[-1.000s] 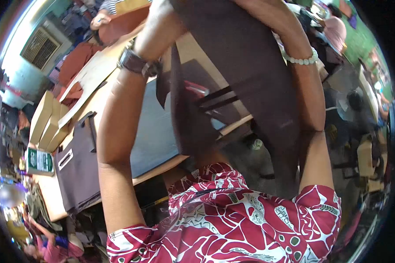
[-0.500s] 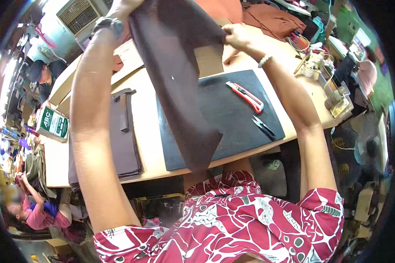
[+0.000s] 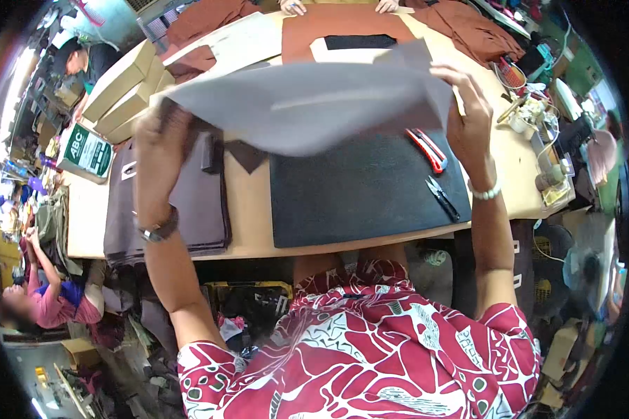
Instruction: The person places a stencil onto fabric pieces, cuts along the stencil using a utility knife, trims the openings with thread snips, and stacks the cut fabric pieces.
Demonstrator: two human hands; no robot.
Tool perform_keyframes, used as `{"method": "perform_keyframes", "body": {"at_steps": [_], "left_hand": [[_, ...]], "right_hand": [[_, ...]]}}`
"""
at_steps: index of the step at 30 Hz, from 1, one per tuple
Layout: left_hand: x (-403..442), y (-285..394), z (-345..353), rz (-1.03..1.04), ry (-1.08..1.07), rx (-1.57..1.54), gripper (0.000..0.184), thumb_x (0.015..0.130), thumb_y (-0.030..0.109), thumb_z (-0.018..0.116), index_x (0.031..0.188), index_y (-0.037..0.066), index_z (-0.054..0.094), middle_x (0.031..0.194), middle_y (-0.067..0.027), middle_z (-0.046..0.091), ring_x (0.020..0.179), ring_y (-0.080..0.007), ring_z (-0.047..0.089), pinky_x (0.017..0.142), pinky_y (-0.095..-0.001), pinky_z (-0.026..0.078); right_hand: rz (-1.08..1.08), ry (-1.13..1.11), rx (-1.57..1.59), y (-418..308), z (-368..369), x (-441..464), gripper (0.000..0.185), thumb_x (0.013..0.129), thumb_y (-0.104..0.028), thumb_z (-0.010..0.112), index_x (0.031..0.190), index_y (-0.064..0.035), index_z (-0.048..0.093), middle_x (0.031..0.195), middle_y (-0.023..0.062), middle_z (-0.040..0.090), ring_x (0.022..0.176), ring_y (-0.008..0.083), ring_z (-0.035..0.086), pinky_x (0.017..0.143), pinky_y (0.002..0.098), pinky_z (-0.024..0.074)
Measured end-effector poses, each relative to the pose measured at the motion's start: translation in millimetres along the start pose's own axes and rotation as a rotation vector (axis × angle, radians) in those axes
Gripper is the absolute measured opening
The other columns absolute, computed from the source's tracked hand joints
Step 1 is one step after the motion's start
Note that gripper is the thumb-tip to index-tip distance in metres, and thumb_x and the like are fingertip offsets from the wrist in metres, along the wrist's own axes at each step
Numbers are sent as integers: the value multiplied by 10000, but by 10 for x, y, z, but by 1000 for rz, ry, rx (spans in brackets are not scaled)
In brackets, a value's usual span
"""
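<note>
A dark sheet of material point(image 3: 314, 105), greyish where light strikes it, hangs stretched over the table. My left hand point(image 3: 162, 143) grips its left end, fingers closed and somewhat blurred. At the right end, my right hand point(image 3: 468, 115) has its fingers closed on the edge. Below the sheet lies a black cutting mat point(image 3: 363, 195). A red and white cutter point(image 3: 428, 151) and small black snips point(image 3: 443, 199) rest on the mat's right side. Left of the mat is a stack of dark pieces point(image 3: 171, 202) with a dark bar point(image 3: 207, 152) on it.
Tan blocks point(image 3: 126, 91) and a green and white ABC box point(image 3: 86, 152) stand at the left. Across the table, another person's hands point(image 3: 293, 7) touch reddish-brown material point(image 3: 339, 19). A tray with containers point(image 3: 552, 174) sits at the right edge.
The sheet has gone from hanging lengthwise to being spread crosswise between my hands. My left hand came down and nearer; my right hand moved right. More of the far side of the table shows.
</note>
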State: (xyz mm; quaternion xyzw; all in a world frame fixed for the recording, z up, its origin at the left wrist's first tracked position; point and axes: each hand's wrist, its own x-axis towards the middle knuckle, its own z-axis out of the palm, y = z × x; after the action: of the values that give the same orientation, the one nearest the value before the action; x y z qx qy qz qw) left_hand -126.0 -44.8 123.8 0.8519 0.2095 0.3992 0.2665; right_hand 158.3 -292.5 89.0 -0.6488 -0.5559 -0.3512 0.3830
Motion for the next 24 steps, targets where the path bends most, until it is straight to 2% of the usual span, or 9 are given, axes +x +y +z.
{"method": "perform_keyframes", "body": {"at_steps": [3,6,9,10,12,13,15,20,24], "left_hand": [[-240,122,74,180,-120,-230,222,899,118,552,1061,-21,616,895,-87,665,783,-135,604,697,-280,470],[-81,437,-2,347,20,31,200,901,106,535,1040,-7,624,822,-119,660,729,-164,617,677,-282,472],[425,589,262,495,83,42,211,882,211,578,918,11,637,657,-154,611,544,-228,583,522,-354,436],[575,446,383,217,-18,173,312,912,255,562,1012,-33,622,744,-51,624,684,-92,548,630,-267,453],[711,0,838,378,3,95,297,908,285,579,999,9,642,641,-19,521,575,-72,456,528,-262,404],[685,-323,1122,238,-100,18,339,889,374,559,1014,78,664,642,-185,597,555,-276,603,537,-368,459],[399,-689,1519,366,-31,137,343,917,377,492,1069,117,657,745,-191,639,655,-326,633,618,-390,494],[-114,-1047,2003,-1,-135,334,306,909,346,507,1036,117,664,800,-205,648,734,-371,639,655,-446,505],[-109,-1179,2076,-76,-66,343,273,897,318,525,1001,107,663,818,-207,650,752,-387,636,671,-460,502]], "right_hand": [[156,25,112,37,-269,-117,245,839,9,470,1038,-27,608,997,115,648,984,202,606,854,327,454],[110,145,61,49,-625,157,278,835,-15,429,1047,-32,607,967,80,644,919,156,600,828,303,456],[243,88,-311,254,-627,333,269,869,-110,474,1091,2,576,970,160,643,895,215,631,800,317,471],[261,78,-261,319,-451,275,268,876,-142,505,1108,-25,569,918,167,642,843,248,636,754,335,475],[157,117,-85,684,-43,33,281,891,-235,570,1134,-96,558,799,153,647,725,308,642,642,381,482],[271,-62,-149,814,71,-168,308,890,-263,577,1152,-103,547,805,151,649,724,312,642,636,380,487],[309,-238,-223,1071,346,-566,352,889,-307,583,1176,-111,532,821,146,653,717,317,642,621,383,497],[165,-402,-446,1321,868,-887,419,860,-357,602,1199,-122,522,846,122,651,748,284,649,646,395,522],[-124,-101,-469,732,1084,-553,341,843,-200,595,1168,-105,551,980,126,611,813,290,621,690,380,524]]}}
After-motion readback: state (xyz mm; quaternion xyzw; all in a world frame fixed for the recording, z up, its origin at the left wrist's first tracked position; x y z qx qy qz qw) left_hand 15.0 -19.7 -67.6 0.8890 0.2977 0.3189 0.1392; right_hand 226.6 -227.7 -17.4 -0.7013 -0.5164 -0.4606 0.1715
